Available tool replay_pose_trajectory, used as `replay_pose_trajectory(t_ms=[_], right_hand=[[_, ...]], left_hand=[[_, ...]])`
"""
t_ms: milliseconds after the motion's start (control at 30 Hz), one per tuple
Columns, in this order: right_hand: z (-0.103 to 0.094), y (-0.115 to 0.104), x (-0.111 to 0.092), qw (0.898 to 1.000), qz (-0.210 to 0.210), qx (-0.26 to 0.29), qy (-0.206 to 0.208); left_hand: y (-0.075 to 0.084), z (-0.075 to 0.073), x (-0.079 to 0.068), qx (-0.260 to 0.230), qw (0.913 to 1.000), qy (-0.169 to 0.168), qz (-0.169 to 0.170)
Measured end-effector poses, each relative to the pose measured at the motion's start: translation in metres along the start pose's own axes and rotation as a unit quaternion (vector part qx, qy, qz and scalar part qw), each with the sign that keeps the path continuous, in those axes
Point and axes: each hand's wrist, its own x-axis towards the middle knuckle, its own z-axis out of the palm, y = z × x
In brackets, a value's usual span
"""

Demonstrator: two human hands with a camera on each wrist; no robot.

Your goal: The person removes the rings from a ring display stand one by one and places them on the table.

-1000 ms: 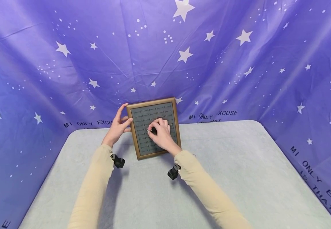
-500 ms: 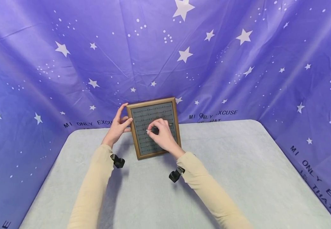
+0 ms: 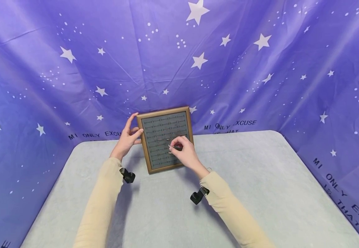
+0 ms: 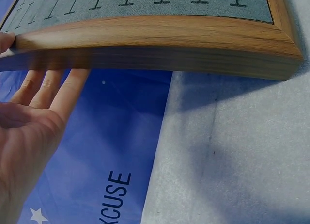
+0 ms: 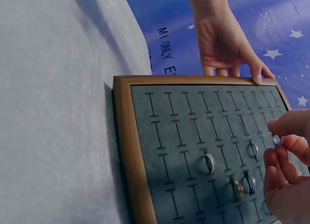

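Note:
A ring display board with a wooden frame [image 3: 163,112] and a grey slotted pad [image 5: 160,105] stands tilted back on the table. My left hand [image 3: 126,139] grips its left edge, thumb on the front, the other fingers along the side and behind. In front of the pad, my right hand [image 3: 183,151] pinches a small silver ring [image 5: 278,140] between thumb and fingertips. Several rings sit in the slots, among them a wide silver ring [image 5: 209,163] and a gold-coloured ring [image 5: 237,190]. In the head view my right hand covers the pad's lower right part.
The pale grey table [image 3: 154,206] reaches back to a purple star-printed curtain [image 3: 105,69], close behind the board. A small thin round outline [image 3: 209,169] shows beside the right sleeve [image 3: 226,193].
My right hand has moved right and slightly down across the pad, still pinching the ring, and a ring in the pad's middle has come into view. My left hand keeps its grip.

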Motion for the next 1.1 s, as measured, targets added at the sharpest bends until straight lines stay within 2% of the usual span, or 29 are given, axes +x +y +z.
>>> replay_pose_trajectory(t_ms=[333, 433, 500, 667, 733, 867, 1100], right_hand=[[-0.012, 0.016, -0.011, 0.999, 0.031, 0.035, 0.012], [-0.017, 0.017, -0.014, 0.998, 0.041, 0.041, 0.015], [-0.022, 0.008, -0.017, 0.998, 0.048, 0.049, 0.011], [-0.032, 0.012, -0.021, 0.995, 0.069, 0.066, 0.007], [-0.033, 0.025, -0.02, 0.995, 0.078, 0.063, 0.012], [-0.041, 0.032, -0.023, 0.995, 0.083, 0.055, 0.016], [-0.058, 0.039, -0.029, 0.994, 0.094, 0.046, 0.016]], left_hand=[[0.0, 0.001, 0.0, -0.019, 0.9998, -0.002, 0.002], [0.009, 0.003, -0.004, -0.018, 0.9998, -0.005, -0.004], [0.016, 0.005, -0.007, -0.016, 0.9998, -0.007, -0.009], [0.026, 0.009, -0.012, -0.015, 0.9998, -0.01, -0.009], [0.026, 0.009, -0.012, -0.015, 0.9998, -0.012, -0.009], [0.024, 0.007, -0.012, -0.011, 0.9998, -0.012, -0.009], [0.005, 0.001, -0.001, -0.018, 0.9998, -0.008, -0.01]])
